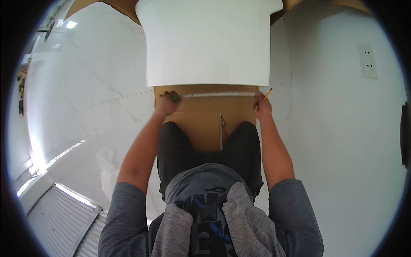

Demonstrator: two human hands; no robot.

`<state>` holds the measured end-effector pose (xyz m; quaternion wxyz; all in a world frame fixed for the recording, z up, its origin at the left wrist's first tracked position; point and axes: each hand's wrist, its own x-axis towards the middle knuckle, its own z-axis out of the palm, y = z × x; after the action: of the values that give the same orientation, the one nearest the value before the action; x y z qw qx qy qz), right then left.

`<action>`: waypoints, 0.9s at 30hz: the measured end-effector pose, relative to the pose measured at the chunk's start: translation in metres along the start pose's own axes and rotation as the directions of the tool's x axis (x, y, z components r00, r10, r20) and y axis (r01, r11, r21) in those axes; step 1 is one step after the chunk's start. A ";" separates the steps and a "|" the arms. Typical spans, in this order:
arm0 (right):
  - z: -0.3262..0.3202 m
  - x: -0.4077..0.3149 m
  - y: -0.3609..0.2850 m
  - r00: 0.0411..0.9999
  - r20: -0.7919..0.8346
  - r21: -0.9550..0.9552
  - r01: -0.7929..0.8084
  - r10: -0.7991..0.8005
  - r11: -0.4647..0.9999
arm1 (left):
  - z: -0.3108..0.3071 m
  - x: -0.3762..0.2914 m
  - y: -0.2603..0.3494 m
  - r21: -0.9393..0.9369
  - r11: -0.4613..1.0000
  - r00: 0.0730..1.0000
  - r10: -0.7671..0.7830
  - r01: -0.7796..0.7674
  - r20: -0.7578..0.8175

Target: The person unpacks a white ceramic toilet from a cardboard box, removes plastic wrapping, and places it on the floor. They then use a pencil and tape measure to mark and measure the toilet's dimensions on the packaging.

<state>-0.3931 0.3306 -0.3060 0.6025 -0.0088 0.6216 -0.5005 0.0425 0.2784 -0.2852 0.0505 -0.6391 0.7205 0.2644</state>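
Note:
My left hand is closed around a small green tape measure, most of it hidden by the fingers. A pale tape blade stretches from it across to my right hand. That hand grips the far end of the blade and also a yellow pencil, which slants up between the fingers. Just beyond the blade lies a large, smooth white fixture, probably ceramic, its straight near edge almost parallel to the tape. Brown cardboard is under the blade and between my knees.
More cardboard flaps show at the top beside the fixture. The floor is pale marble-look tile. A white wall with a socket plate rises at the right. A translucent plastic bag and a slatted shutter are at the left.

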 end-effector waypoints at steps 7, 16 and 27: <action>0.034 0.021 -0.009 0.987 -0.126 -0.147 0.077 -0.096 0.986 | -0.045 0.018 -0.017 -0.017 0.999 0.992 -0.051 0.049 -0.112; 0.049 0.017 -0.010 0.972 -0.175 -0.166 0.125 -0.154 0.978 | -0.043 0.018 0.005 0.043 0.969 0.960 -0.236 0.244 -0.149; 0.044 0.020 -0.017 0.979 -0.115 -0.234 0.136 -0.166 0.963 | -0.065 0.018 0.023 0.030 0.937 0.937 -0.348 0.349 -0.038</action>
<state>-0.3748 0.2830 -0.3001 0.5149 -0.0909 0.7105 -0.4709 0.0345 0.2345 -0.2296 0.0966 -0.7596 0.6014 0.2280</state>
